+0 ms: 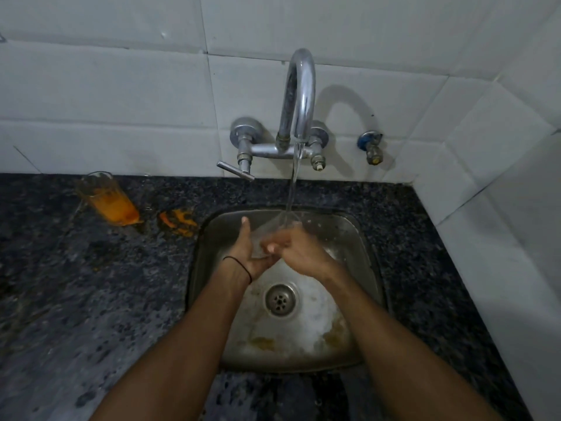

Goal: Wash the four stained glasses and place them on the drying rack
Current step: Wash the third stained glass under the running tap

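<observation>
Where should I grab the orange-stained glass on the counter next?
Wrap the glass round its wall at mid-height, coming from the sink side with the left hand, likely the nearer one. It stands upright, rim up, with orange residue in its lower part, so a side grip keeps it level. Mind the spill beside its base.

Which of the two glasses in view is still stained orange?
The counter glass, left of the sink: orange residue coats its lower part. The held glass, under the running tap, looks clear.
</observation>
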